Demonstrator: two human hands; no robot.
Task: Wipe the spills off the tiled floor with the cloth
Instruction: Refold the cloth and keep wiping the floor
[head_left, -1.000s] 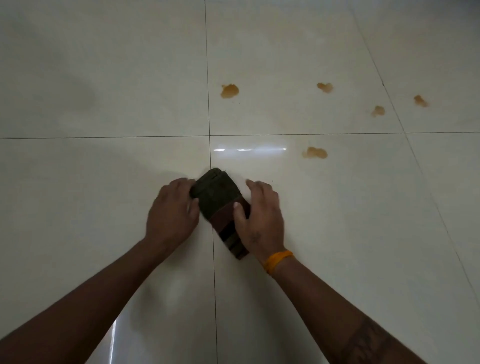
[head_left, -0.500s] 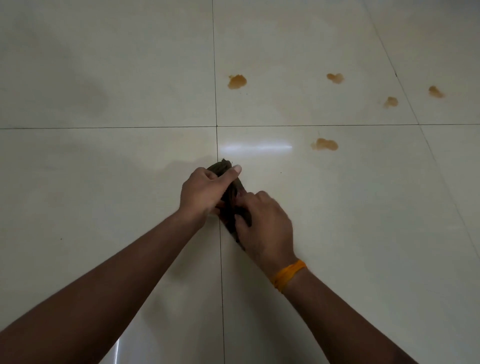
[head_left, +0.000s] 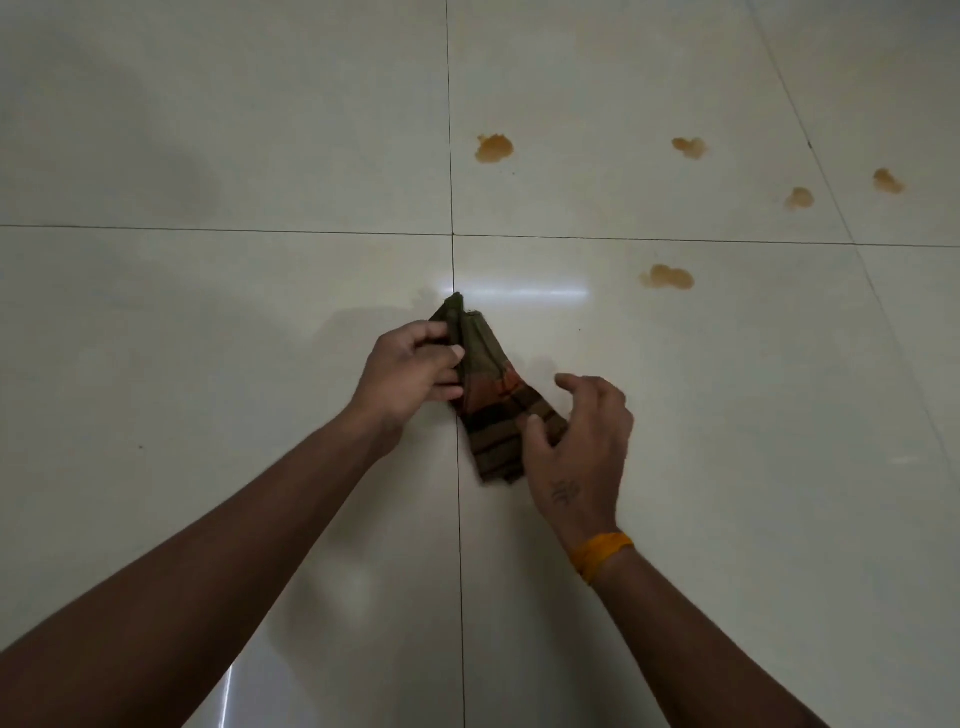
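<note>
Olive striped cloth (head_left: 485, 387), soft and limp, lies low over the tiled floor (head_left: 727, 467); my left hand (head_left: 410, 371) pinches its upper edge, my right hand (head_left: 576, 441) its lower end, spills (head_left: 667, 276) beyond. Bunching it should give firmer hold.

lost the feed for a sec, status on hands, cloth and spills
Left hand grips the cloth; right hand pinches its near end. Cloth folded, off the spills. Five brown spills unwiped, nearest ahead right. Nothing in the way.

Indoor room, likely home: glossy cream tiled floor (head_left: 208, 467), dark grout lines, brown spills (head_left: 494, 148).
</note>
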